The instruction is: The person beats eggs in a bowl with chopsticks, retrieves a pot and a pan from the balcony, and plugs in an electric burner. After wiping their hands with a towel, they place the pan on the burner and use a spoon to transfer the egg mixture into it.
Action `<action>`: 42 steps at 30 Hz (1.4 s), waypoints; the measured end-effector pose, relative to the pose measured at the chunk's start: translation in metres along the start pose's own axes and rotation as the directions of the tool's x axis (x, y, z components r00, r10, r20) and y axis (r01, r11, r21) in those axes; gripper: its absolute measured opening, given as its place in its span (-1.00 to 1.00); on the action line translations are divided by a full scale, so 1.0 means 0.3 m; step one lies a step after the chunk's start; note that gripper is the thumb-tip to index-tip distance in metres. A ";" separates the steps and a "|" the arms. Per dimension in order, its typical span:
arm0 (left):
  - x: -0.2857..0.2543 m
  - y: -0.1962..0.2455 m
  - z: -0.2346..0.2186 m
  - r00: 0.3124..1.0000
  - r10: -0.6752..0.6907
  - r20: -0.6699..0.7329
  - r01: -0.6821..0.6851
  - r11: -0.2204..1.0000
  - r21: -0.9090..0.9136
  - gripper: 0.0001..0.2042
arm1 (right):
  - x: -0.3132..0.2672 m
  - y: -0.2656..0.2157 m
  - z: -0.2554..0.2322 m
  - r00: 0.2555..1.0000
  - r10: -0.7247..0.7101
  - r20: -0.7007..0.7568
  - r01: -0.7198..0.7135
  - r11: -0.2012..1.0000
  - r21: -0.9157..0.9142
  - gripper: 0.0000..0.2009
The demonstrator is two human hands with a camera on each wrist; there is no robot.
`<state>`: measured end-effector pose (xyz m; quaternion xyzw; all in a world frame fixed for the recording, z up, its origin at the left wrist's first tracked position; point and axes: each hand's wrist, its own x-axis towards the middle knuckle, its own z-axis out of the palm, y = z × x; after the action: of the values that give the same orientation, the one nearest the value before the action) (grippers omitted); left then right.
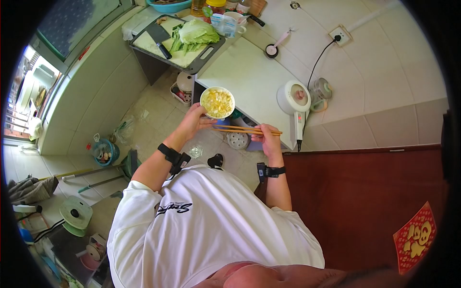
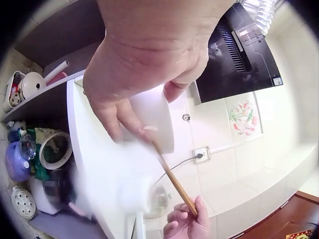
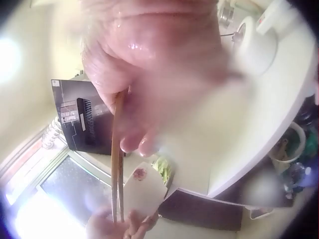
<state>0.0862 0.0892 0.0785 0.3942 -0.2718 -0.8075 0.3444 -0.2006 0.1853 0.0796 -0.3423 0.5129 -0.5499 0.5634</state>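
My left hand (image 1: 192, 121) grips a white bowl (image 1: 234, 102) by its near left side, above the counter's edge. Inside is a yellow and white mixture (image 1: 217, 102) that looks like chopped or beaten egg. A pair of wooden chopsticks (image 1: 245, 129) is held by my right hand (image 1: 267, 138), lying nearly level in front of the bowl. Their far ends reach the fingertips of the left hand, outside the rim. In the right wrist view a red flower print shows on the bowl's outside (image 3: 144, 191); the left wrist view shows one chopstick (image 2: 174, 183) running between both hands.
On the white counter (image 1: 249, 72) stands a white electric pot (image 1: 291, 98), beside a glass jug (image 1: 321, 90). Further back, a cutting board (image 1: 144, 44) carries a cleaver (image 1: 158, 34) and cut cabbage (image 1: 198, 31). A blue basket (image 1: 106, 152) sits on the floor at left.
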 end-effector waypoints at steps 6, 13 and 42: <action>-0.010 0.009 0.020 1.000 0.007 0.008 -0.007 1.000 0.024 -0.63 | 0.013 0.035 0.020 1.000 -0.018 -0.015 0.019 0.999 0.041 -0.72; -0.004 -0.009 0.021 0.998 0.055 -0.037 -0.054 0.998 0.025 -0.59 | 0.017 0.030 0.053 0.998 -0.023 -0.053 0.027 0.997 0.075 -0.71; -0.013 0.006 0.002 0.995 0.057 -0.084 -0.056 0.998 0.012 -0.62 | 0.028 -0.040 0.103 0.987 -0.115 -0.108 0.136 0.968 0.213 -0.66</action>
<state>0.0881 0.0912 0.0818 0.4217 -0.2721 -0.7788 0.3763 -0.1755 0.1696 0.0968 -0.2835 0.4524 -0.6533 0.5368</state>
